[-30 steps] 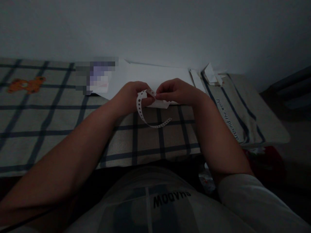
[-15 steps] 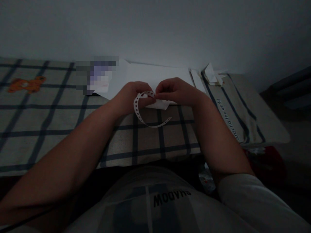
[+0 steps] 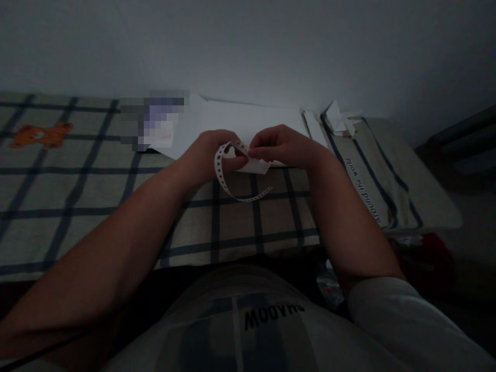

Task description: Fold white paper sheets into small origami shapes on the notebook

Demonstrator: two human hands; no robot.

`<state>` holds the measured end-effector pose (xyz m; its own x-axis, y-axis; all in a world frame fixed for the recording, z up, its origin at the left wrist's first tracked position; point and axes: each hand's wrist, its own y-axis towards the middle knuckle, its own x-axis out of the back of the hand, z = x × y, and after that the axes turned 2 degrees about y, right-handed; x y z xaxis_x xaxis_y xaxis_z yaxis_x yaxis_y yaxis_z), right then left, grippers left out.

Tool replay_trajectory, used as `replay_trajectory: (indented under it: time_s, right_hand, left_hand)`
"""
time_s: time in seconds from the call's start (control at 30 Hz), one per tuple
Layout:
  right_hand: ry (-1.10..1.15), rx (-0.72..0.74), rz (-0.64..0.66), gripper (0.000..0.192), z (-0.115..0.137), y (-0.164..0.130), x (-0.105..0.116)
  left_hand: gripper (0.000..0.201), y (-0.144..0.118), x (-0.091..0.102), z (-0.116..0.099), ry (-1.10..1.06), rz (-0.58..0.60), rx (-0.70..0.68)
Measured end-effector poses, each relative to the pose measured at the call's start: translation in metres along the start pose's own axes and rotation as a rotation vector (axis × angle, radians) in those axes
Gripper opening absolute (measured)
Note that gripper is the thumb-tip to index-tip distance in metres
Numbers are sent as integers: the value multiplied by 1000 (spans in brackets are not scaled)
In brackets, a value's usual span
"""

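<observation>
Pinching a perforated paper strip [image 3: 223,178] between the fingertips of the left hand [image 3: 211,155] and the right hand [image 3: 277,144], both closed tight on its upper end, just above the table edge. Curling downward and to the right from that pinch, the strip's free end hanging over the checked tablecloth [image 3: 96,196] without clearly touching it. Also touching, under the same fingers, a small folded white paper piece [image 3: 258,166] lying on the cloth. Lying just behind the hands, a large white sheet [image 3: 248,119] against the wall. Sitting well to the right, crumpled paper scraps [image 3: 341,118] on a striped fabric pad [image 3: 387,170] with printed lettering. Showing far left, an orange bear print [image 3: 41,134].
</observation>
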<state>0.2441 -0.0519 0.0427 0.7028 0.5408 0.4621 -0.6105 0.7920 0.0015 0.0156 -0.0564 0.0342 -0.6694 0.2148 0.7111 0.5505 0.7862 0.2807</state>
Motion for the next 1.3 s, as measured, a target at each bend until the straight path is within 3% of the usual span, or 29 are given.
replay_trajectory:
  time_s: [0.37,0.57,0.73,0.93,1.13,1.3]
  right_hand:
    - [-41,97,-45,18,0,2,-3]
    - [-12,65,-49,20,1,1,-2]
    - [-15,1,-7,21,2,-1,0]
    - [-7,31,-29,19,1,0,0]
    - [-21,62,-22,19,0,0,0]
    - [-37,85,-29,18,-1,2,0]
  left_hand:
    - [15,0,0,5,-27,-14,-84]
    - [21,0,-1,4,-20,-23,-9]
    - [21,1,-1,3,34,-9,-44]
    - [33,0,-4,-2,29,-43,5]
    - [26,1,-4,3,30,-37,-33]
    - [28,2,-3,-1,73,-6,15]
